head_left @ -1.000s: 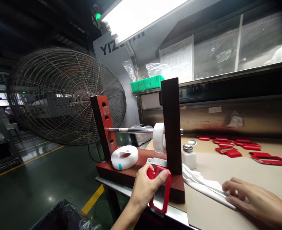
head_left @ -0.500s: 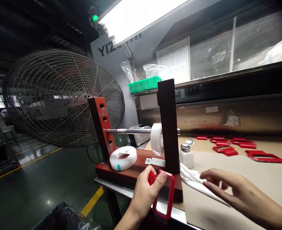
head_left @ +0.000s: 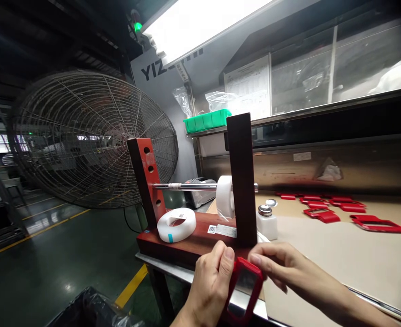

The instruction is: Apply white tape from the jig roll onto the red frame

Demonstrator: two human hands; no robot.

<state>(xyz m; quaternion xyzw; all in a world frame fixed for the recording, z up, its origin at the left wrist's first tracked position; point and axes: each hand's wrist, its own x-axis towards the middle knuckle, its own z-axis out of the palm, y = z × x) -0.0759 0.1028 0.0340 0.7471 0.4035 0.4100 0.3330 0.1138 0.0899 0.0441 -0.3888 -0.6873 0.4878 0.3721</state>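
Observation:
My left hand [head_left: 210, 282] grips a red rectangular plastic frame [head_left: 244, 286] at the bench's near-left edge, thumb over its top-left corner. My right hand [head_left: 282, 269] has come beside it, its fingertips pinched on the frame's upper right corner. Just behind the hands stands a red wooden roll stand [head_left: 187, 243] with a dark upright post [head_left: 242, 177]. A white tape roll [head_left: 225, 196] hangs on the stand's metal rod [head_left: 187, 185], and a second white roll [head_left: 176, 224] lies flat on its base.
Several more red frames [head_left: 323, 213] lie on the brown bench top [head_left: 340, 254] at the right. A small white bottle with a metal cap [head_left: 267, 222] stands by the post. A large wire fan [head_left: 87, 141], a green bin [head_left: 207, 120] and a black bag [head_left: 94, 309] sit to the left.
My right hand left the white cloth and moved left to the red frame, taking hold of its corner. The left hand lowered and tilted the frame slightly.

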